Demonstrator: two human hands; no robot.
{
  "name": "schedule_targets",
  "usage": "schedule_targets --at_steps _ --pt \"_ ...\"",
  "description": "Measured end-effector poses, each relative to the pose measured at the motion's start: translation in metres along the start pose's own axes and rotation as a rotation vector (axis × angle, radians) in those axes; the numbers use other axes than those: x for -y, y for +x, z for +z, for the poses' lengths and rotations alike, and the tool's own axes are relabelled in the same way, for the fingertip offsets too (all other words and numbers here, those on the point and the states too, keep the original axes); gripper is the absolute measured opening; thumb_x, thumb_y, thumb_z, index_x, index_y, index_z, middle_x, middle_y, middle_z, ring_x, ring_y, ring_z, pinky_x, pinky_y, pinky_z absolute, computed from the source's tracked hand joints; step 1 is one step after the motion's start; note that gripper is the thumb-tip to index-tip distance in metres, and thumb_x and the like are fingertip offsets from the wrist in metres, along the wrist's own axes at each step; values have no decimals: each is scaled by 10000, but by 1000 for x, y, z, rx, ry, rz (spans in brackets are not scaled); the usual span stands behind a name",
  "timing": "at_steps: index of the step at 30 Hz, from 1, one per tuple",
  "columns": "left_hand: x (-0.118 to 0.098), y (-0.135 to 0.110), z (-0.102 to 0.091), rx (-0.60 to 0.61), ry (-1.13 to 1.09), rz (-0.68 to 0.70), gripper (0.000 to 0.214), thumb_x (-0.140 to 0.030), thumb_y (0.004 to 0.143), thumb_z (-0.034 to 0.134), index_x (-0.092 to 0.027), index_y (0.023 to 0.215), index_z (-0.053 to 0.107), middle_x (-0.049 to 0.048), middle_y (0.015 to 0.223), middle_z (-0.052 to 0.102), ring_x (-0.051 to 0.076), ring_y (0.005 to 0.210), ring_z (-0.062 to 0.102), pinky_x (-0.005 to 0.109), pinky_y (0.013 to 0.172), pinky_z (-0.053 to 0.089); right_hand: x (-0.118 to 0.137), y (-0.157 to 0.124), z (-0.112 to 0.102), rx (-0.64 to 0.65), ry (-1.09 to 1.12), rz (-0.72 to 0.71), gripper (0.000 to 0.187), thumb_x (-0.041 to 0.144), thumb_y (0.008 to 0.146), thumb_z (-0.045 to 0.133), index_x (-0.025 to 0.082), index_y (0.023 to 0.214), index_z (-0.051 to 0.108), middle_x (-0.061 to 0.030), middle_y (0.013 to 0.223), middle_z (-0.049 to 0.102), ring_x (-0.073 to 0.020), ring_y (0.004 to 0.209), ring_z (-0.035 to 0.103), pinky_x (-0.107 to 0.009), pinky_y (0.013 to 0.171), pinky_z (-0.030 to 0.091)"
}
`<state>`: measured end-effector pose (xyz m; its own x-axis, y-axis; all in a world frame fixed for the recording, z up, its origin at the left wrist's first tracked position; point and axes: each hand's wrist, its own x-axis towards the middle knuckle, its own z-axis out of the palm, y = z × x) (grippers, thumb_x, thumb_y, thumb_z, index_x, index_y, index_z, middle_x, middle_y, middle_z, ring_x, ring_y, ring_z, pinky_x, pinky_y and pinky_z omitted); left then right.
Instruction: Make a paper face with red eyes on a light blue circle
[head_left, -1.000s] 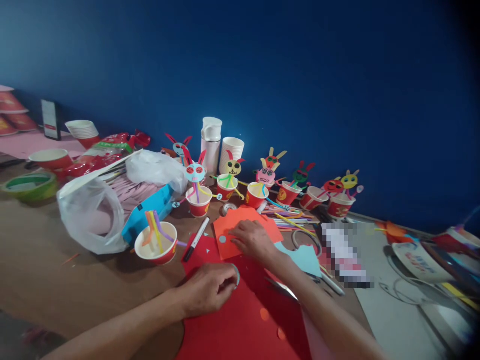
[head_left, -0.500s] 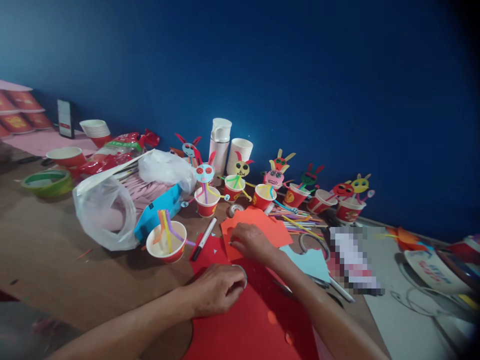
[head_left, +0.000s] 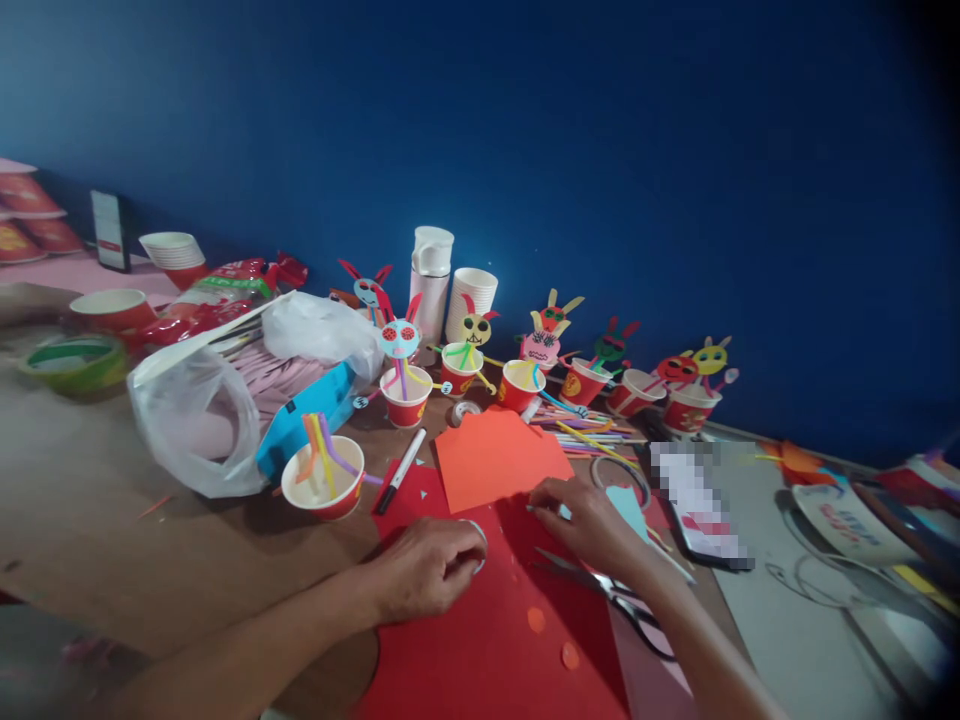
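My left hand [head_left: 427,568] is closed over the red paper sheet [head_left: 480,650], pinching a small pale blue paper disc [head_left: 478,545] whose edge shows past the fingers. My right hand [head_left: 585,515] hovers with bent fingers over the light blue paper [head_left: 628,510], which shows through a gap between fingers and thumb; I see nothing held there. Just below it, scissors [head_left: 592,578] lie with blades apart on the red sheet. Orange paper [head_left: 499,460] lies beyond both hands. Two small orange discs, one nearer the scissors [head_left: 535,620], rest on the red sheet.
A marker [head_left: 401,470] and a cup with bent straws [head_left: 324,478] are left of the paper. Behind stands a row of paper cups with paper-faced figures [head_left: 405,398]. A plastic bag [head_left: 199,420] is at left, loose straws [head_left: 592,430] and a phone [head_left: 701,510] at right.
My right hand has moved off the orange paper, right and toward me, to the light blue paper, uncovering the scissors. My left hand keeps its disc. The view has shifted slightly.
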<state>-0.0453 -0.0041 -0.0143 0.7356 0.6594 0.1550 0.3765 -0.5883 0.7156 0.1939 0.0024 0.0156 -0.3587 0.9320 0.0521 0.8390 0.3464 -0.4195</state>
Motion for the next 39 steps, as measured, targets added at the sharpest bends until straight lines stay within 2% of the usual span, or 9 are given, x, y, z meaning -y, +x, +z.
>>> schedule_targets --at_steps 5,8,11,17,21,26,30,34,39 --pt "1 0 -1 -5 -20 -14 93 -139 794 441 -184 802 522 -28 705 548 83 614 469 168 571 326 -5 -8 4 27 -44 -41 141 200 803 520 225 805 658 0 769 675 -151 722 588 -263 702 365" --pt "2 1 -1 -31 -50 -14 114 -133 796 440 -185 823 539 -22 734 569 87 648 489 169 599 340 -18 -7 -1 -42 -47 5 169 242 837 501 226 859 668 -14 823 680 -153 755 595 -254 694 377" --pt "1 1 -1 -45 -70 -32 110 -133 788 442 -184 806 538 -28 720 564 79 611 473 167 573 333 -22 1 -2 -94 -114 60 228 250 869 455 196 814 670 -39 805 671 -161 760 591 -259 688 375" --pt "-2 0 -1 4 -53 -2 78 -111 728 471 -177 733 511 -52 611 476 62 522 392 166 503 294 13 38 26 -13 -120 -49 164 249 822 540 250 938 656 -31 892 644 -164 838 564 -267 748 342" --pt "0 0 -3 -45 -157 -77 104 -133 757 461 -171 786 553 -25 683 547 79 584 459 175 548 339 23 56 42 40 -73 -64 164 248 776 585 213 924 647 -44 879 621 -164 825 548 -248 704 337" --pt "-3 4 -10 -172 -352 -227 120 -206 798 462 -155 806 571 3 729 574 104 656 502 189 581 375 21 64 44 61 41 -40 107 183 726 586 189 822 632 -33 823 604 -156 794 521 -243 677 318" --pt "-4 9 -16 -276 -573 -349 112 -256 773 490 -149 760 517 -13 664 541 87 572 482 183 515 370 21 63 42 55 209 10 85 127 686 554 180 730 603 -2 713 590 -127 674 501 -231 615 322" --pt "0 14 -17 -314 -765 -506 152 -288 723 508 -146 770 483 -20 565 561 74 420 454 179 413 331 17 50 37 22 442 78 46 201 739 528 175 753 563 17 687 572 -104 620 495 -212 578 363" --pt "2 17 -12 -312 -782 -562 188 -324 696 527 -140 734 523 -33 474 524 77 378 438 179 386 316 19 22 36 -40 687 174 147 311 783 515 165 785 529 32 634 531 -77 518 445 -194 484 347"
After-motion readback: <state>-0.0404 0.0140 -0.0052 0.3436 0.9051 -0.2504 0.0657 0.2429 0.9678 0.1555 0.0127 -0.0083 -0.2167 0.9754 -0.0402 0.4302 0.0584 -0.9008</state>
